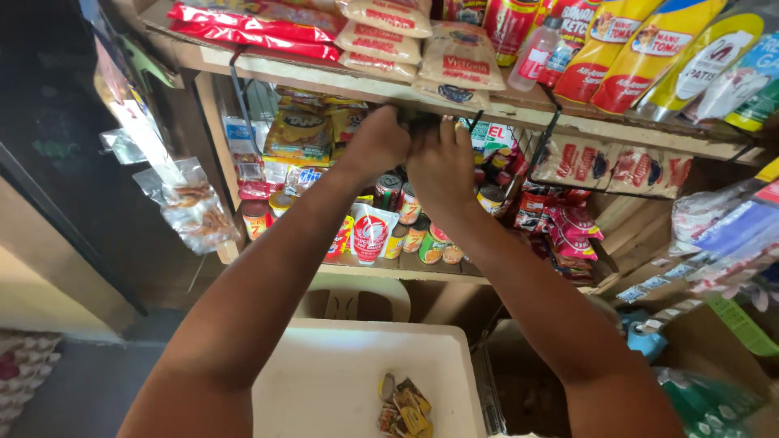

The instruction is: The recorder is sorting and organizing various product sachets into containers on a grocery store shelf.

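Both arms reach up to centre-top of the frame, where the left hand (376, 139) and right hand (442, 166) meet at the front edge of the bare wooden upper shelf (324, 79). Between them sits a small dark object (420, 120), pressed right under the shelf lip; too shadowed to say what kind.

How far along: the work looks mid-way. The dark object is at the shelf edge w/ both hands on it, not let go, so placing or fixing it seems unfinished.

Fingers: left hand is curled into a near fist, fingers narrow, closed on the object's left end. Right hand has fingers (451, 134) raised and bunched, tips touching the object's right end; whether they fully grip it, can't tell.

Below the hands, approx. centre frame, round tins (410, 204) stand on the lower shelf. Lower centre: a white plastic tub (324, 381) w/ a few small sachets (406, 410).
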